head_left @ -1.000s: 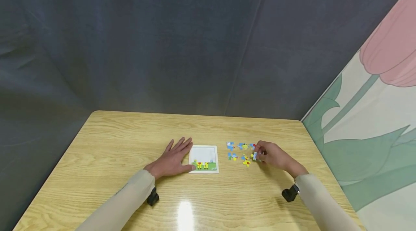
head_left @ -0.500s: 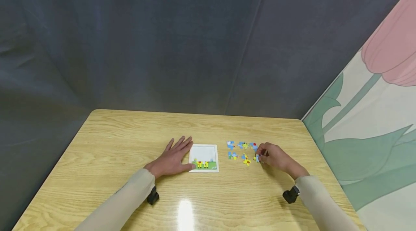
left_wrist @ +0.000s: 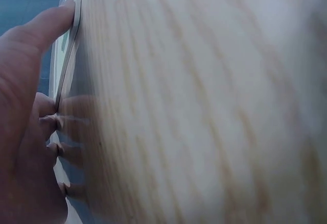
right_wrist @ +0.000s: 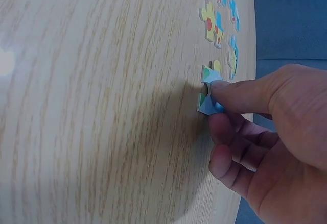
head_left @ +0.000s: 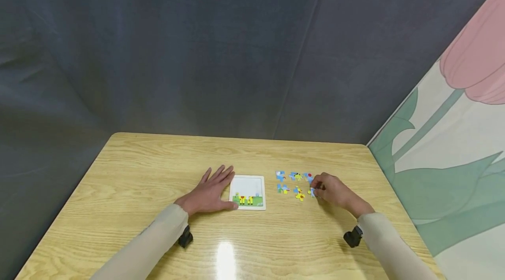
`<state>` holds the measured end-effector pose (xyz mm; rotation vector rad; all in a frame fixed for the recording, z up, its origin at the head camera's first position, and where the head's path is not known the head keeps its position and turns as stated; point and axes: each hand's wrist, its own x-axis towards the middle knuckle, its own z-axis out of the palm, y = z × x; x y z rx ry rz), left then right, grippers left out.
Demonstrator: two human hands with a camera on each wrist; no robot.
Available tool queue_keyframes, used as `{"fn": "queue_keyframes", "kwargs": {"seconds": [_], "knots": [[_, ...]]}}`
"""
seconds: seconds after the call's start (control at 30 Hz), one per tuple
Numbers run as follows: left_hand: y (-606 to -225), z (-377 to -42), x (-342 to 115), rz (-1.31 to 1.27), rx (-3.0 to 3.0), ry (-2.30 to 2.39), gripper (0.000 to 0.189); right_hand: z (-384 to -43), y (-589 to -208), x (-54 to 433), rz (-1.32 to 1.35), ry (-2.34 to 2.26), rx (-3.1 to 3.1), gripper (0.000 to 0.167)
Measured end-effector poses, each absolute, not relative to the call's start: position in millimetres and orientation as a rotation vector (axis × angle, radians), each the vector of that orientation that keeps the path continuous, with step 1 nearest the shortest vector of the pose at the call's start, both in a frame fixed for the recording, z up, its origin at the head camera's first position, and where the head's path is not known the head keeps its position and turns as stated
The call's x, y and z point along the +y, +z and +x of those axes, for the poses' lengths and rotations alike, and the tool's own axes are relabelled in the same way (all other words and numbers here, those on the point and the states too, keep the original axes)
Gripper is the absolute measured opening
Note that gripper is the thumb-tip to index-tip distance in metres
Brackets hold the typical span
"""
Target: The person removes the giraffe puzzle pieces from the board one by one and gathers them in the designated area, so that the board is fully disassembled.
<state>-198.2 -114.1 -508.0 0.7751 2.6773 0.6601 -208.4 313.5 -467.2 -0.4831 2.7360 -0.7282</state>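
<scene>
A white-rimmed puzzle tray (head_left: 247,209) lies on the table, green grass and yellow legs showing along its near side. My left hand (head_left: 209,192) is spread at the tray's left edge, its thumb resting on the near-left corner; the left wrist view shows that thumb (left_wrist: 51,22) over the rim. Right of the tray, my right hand (head_left: 333,190) pinches a blue and green puzzle piece (right_wrist: 204,104) close to the tabletop, the thumb over it and the fingers curled behind. Part of this piece is hidden by the thumb.
Several loose pieces lie between tray and right hand: a blue one (head_left: 280,175), a yellow one with a red spot (right_wrist: 209,22) and others in loose rows. A dark curtain (head_left: 197,52) hangs behind the wooden table (head_left: 158,153). A flower-patterned panel (head_left: 453,175) stands at the right.
My right hand has shifted slightly right with its piece, uncovering a red-spotted blue piece behind it. The left hand has stayed almost still at the tray.
</scene>
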Motion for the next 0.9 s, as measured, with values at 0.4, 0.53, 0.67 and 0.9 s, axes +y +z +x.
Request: {"fn": "queue_keyframes", "kwargs": {"seconds": [0.4,0.53,0.67,0.9], "knots": [[-509,-199,-116,0.783,2.665,0.656,0.113,-208,-468,306,-0.516,-0.787,2.759,0.005],[-509,-199,-116,0.777,2.66,0.667,0.112,-214,-464,283,-0.562,-0.836,2.724,0.005],[-508,-199,-115,0.783,2.651,0.677,0.113,-216,-459,248,-0.633,-0.82,2.696,0.005],[-510,-200,-113,0.771,2.657,0.678,0.113,-219,-460,186,-0.779,-0.798,2.63,0.008]]}}
